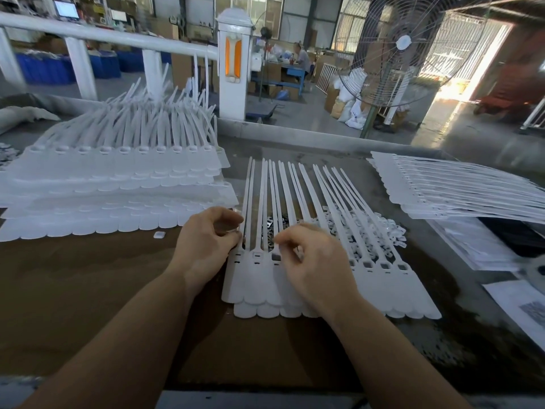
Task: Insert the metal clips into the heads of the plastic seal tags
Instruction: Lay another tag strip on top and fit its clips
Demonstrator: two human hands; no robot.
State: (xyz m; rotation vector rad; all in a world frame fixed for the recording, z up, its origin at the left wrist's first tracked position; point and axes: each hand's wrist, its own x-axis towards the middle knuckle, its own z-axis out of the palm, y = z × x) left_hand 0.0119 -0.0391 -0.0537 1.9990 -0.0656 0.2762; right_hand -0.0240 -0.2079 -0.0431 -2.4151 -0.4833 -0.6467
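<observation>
Strip of joined white seal tags point(380, 287) flat on the brown tabletop point(88, 290), centre-front, heads in a row, tails fanned away toward the far edge. At least two strips stacked, lower one peeking out at the near edge.

Left hand point(206, 243) at the strip's left end, fingers curled, thumb and fingertips pinched together just above the leftmost head; something small may be between them, too small to confirm. Heel of hand beside the strip's left edge.

Right hand point(312, 261) lying over the middle of the strip, covering several heads. Fingers curled, index and thumb tips pinched near the third head point(276, 257) from the left, which shows a dark square socket. Whether a clip is held: cannot tell.

Loose metal clips point(272, 228) heaped on the tabletop under the tails, just beyond both hands. Pile of small white plastic pieces point(380, 228) right of that, also under the tails.

Heads right of the right hand show open dark sockets; two leftmost heads look lighter.

Tall stack of more tag strips point(112, 184) to the left, well apart from the hands. Another stack point(460, 190) to the right rear, tails pointing right. Single small white piece point(158, 235) on the tabletop left of the left hand.
</observation>
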